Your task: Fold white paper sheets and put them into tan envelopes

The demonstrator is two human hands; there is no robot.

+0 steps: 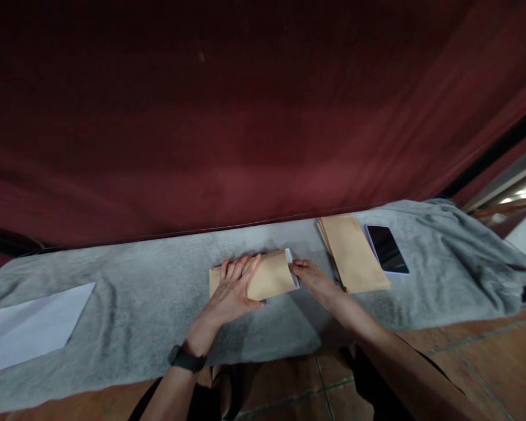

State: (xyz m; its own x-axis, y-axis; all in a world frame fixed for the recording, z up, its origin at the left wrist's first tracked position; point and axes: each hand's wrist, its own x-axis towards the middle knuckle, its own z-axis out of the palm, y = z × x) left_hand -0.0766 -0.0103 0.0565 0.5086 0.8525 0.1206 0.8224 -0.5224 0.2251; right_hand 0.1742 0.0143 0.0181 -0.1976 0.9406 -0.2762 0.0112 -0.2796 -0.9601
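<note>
A brown paper envelope (269, 276) lies crosswise on the grey cloth in front of me. My left hand (237, 286), with a dark watch at its wrist, grips it from above, thumb along the near edge and fingers over the far side. White folded paper (289, 256) sticks out of the envelope's right end. At that opening, my right hand (309, 276) has its fingers closed on the paper; the fingertips are partly hidden. Just right of this hand is a stack of brown envelopes (355, 254).
A phone (388, 249) in a pale purple case lies right of the stack. White paper sheets (37, 324) rest at the left. Beneath everything is a wrinkled grey cloth (158, 292), with a dark red curtain-like backdrop (263, 128) behind it and a tiled floor (289, 386) at the front.
</note>
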